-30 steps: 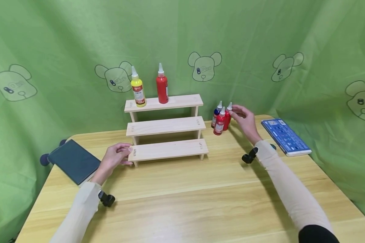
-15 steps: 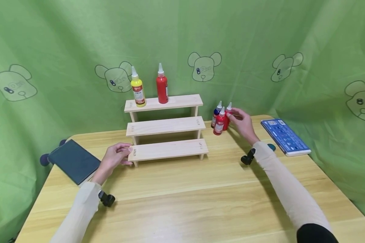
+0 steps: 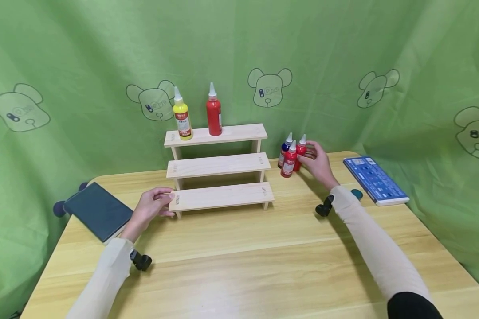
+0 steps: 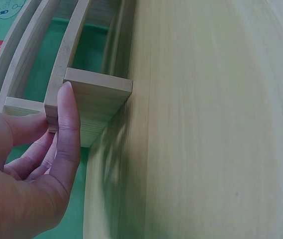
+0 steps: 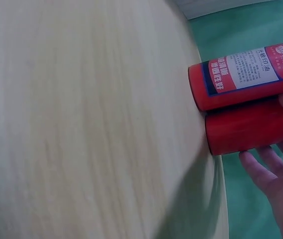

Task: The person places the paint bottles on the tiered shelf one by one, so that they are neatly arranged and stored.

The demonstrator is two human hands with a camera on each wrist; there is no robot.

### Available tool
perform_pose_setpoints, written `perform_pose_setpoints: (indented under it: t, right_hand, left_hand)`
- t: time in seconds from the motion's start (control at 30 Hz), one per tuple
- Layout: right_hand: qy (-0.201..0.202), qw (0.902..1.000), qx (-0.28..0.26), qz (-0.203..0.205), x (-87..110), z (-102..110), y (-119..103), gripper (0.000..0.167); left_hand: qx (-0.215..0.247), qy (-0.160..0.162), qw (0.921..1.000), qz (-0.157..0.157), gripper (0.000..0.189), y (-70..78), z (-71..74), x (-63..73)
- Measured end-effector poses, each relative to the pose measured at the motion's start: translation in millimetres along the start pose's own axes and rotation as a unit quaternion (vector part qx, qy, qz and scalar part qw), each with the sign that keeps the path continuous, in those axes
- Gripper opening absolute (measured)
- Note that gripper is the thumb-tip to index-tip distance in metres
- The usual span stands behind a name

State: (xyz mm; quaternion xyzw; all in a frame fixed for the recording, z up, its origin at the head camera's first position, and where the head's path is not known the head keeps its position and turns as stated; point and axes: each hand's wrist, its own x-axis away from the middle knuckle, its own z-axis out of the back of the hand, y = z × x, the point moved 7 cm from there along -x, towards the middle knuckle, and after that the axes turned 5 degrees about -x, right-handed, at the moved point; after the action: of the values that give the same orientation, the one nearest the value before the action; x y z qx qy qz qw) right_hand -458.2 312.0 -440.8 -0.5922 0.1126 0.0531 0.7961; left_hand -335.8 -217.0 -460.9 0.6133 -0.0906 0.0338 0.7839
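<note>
My left hand (image 3: 149, 207) pinches the left end of the lowest board of a three-tier wooden shelf (image 3: 221, 196); in the left wrist view thumb and fingers lie on either side of the board (image 4: 64, 74). To the right of the shelf, my right hand (image 3: 320, 166) holds a red squeeze bottle (image 5: 250, 127) with a white nozzle, thumb on one side and fingers on the other. It stands upright beside a second red bottle (image 3: 288, 165), label showing, and a dark blue bottle (image 3: 284, 150). On the top tier stand a yellow bottle (image 3: 182, 122) and another red bottle (image 3: 214, 117).
A dark notebook (image 3: 99, 212) lies at the table's left edge, close by the left forearm. At the right lies a blue book (image 3: 376, 179), with a small green round object (image 3: 357, 194) near the right wrist. A green curtain (image 3: 231, 44) hangs behind the table (image 3: 239, 266).
My right hand has moved slightly left and down, from beside the rear red bottle's nozzle to around its body. The left hand has stayed on the shelf.
</note>
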Motion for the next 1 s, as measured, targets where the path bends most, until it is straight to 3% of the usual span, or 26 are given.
perform_pose_setpoints:
  t: [0.27,0.6,1.0]
  right_hand:
    - [0.037,0.9990,0.015,-0.016,-1.1,9.2,-5.6,0.061]
    - [0.091,0.9907,-0.092,-0.042,-4.2,25.0,-22.0,0.059]
    - [0.117,0.9881,-0.097,-0.025,-7.0,40.5,-40.1,0.052]
  left_hand:
    - [0.002,0.000,1.0000,0.002,0.043,0.0,-0.2,0.0]
    - [-0.006,0.004,1.0000,0.000,0.041,-0.6,0.2,0.0]
    - [-0.006,0.005,1.0000,0.001,0.041,0.1,0.0,0.6]
